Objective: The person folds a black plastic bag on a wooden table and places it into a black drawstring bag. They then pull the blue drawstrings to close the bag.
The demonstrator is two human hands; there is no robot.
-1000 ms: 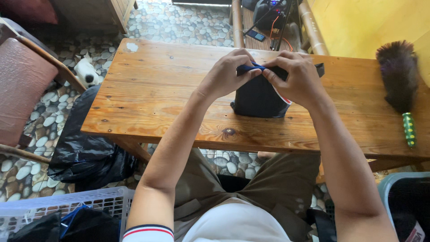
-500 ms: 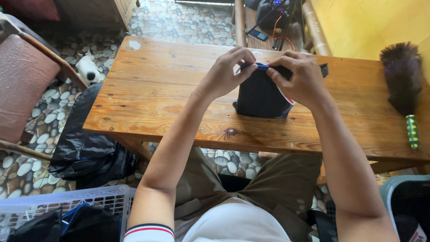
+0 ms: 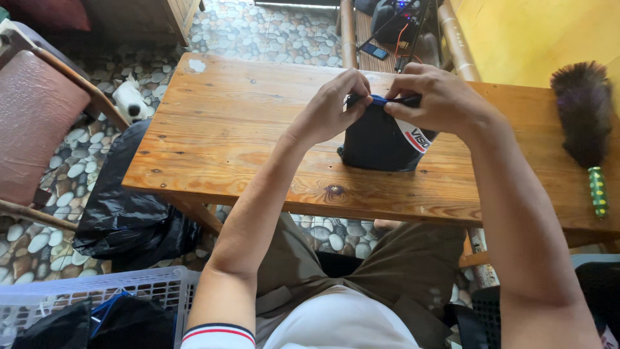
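Both pinched on the top edge of a dark folded garment (image 3: 378, 139): left hand (image 3: 329, 106) and right hand (image 3: 439, 100) close together, holding it upright for control, lower edge resting on the wooden worktop (image 3: 226, 142). Feather duster (image 3: 581, 116) well apart, at far right.

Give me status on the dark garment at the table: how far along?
Done: the dark garment looks folded into a compact bundle on the wooden table. In hand: left hand and right hand pinch its blue-trimmed top edge. Left: it isn't set down; more dark items sit in the white basket.
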